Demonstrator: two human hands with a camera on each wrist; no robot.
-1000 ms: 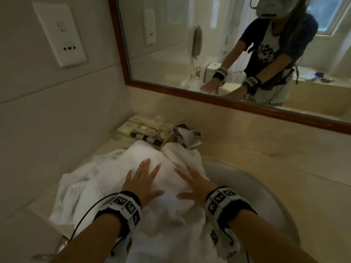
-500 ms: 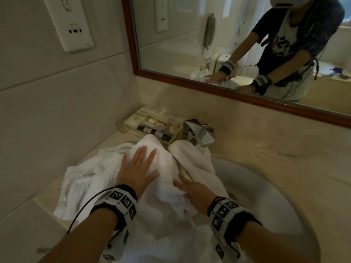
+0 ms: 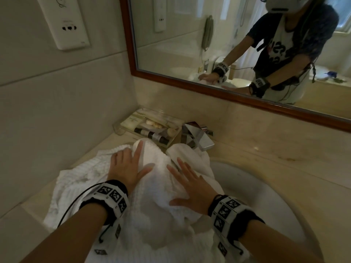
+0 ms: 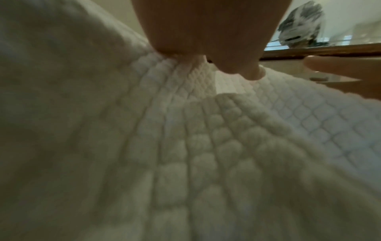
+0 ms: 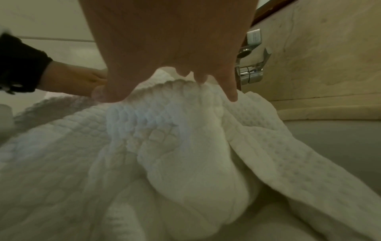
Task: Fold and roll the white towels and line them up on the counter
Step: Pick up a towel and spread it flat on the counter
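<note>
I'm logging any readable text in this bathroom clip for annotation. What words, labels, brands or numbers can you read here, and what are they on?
No text can be read with confidence.
T-shirt print in the mirror: large white letters, reversed and partly hidden, unreadable.
Amenity tray packets and dark bottles: labels too small and blurred.
Wall socket plate: small mark, illegible.
Wristbands: black-and-white square marker patterns, no words.

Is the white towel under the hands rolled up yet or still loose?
Still loose: the white towel lies bunched and rumpled, spilling into the sink.
</note>
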